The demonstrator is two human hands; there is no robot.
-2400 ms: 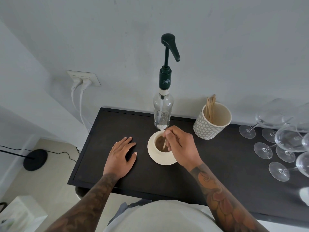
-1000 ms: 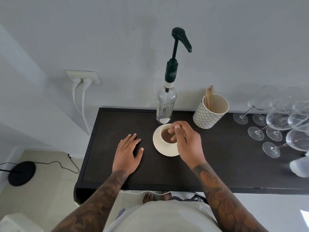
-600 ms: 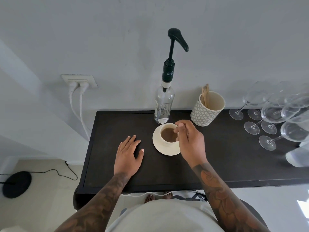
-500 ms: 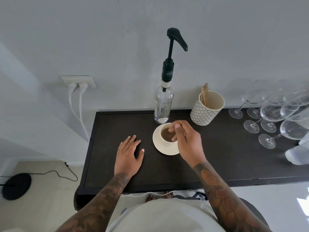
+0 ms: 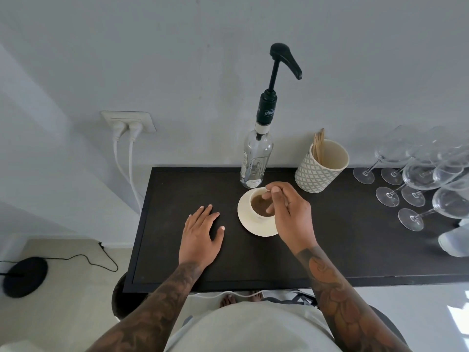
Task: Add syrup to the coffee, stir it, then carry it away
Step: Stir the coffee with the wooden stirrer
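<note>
Over the cup point(image 5: 261, 208) I see right hand point(image 5: 291, 219) fingers curled, stirrer hidden; left hand point(image 5: 200, 237) flat on table point(image 5: 355, 250).

Cup point(image 5: 258, 208) on saucer point(image 5: 247, 223) stands before the syrup bottle point(image 5: 255, 162), left hand point(image 5: 200, 235) beside it.

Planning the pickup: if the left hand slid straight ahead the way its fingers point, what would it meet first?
The left hand lies flat on the table, fingers pointing away and slightly right. Going straight on, it would probably pass left of the saucer and meet the syrup bottle first, though depth is unclear.
</note>
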